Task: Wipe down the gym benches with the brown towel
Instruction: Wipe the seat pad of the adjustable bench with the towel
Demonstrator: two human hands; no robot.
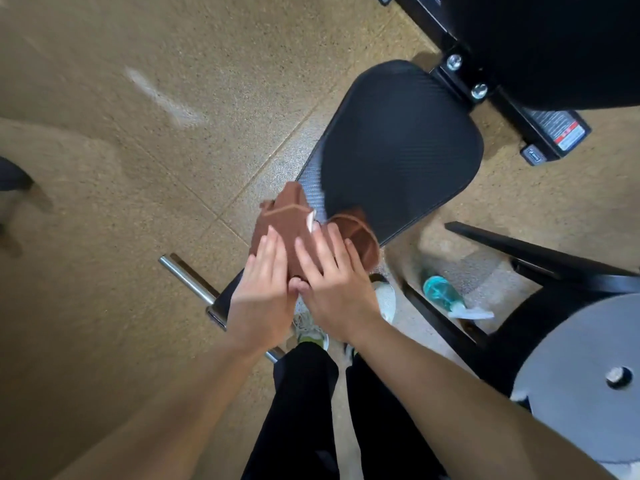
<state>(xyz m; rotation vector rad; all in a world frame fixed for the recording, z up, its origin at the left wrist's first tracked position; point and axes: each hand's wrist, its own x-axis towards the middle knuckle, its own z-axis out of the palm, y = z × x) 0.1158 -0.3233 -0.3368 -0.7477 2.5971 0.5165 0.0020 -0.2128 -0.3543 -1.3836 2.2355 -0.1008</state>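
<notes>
The person stands at the near end of a black padded bench seat (398, 150), looking straight down. Both hands are on the brown towel (287, 230), which is bunched and folded at the seat's near left corner, partly over the edge. The left hand (263, 285) lies flat with its fingers stretched out over the cloth; the right hand (336, 282) is the same, palm down and fingers spread, pressing rather than clutching. The thumbs meet between them. Neither hand is closed around the towel.

As for progress, I judge this to be early or midway on this seat. The towel sits at only one corner, and most of the pad, the wide dark stretch toward the far end, has no cloth on it. Nothing on the surface shows which part has been cleaned; a paler band along the left edge looks like light glare, though I cannot be sure. A second dark pad (554, 46) rises at the upper right, and whether it has been wiped I cannot tell either.

A teal spray bottle (446, 296) lies on the speckled floor (138, 133) to the right, between black frame legs, well away from both hands. A grey weight plate (581, 375) fills the lower right.
</notes>
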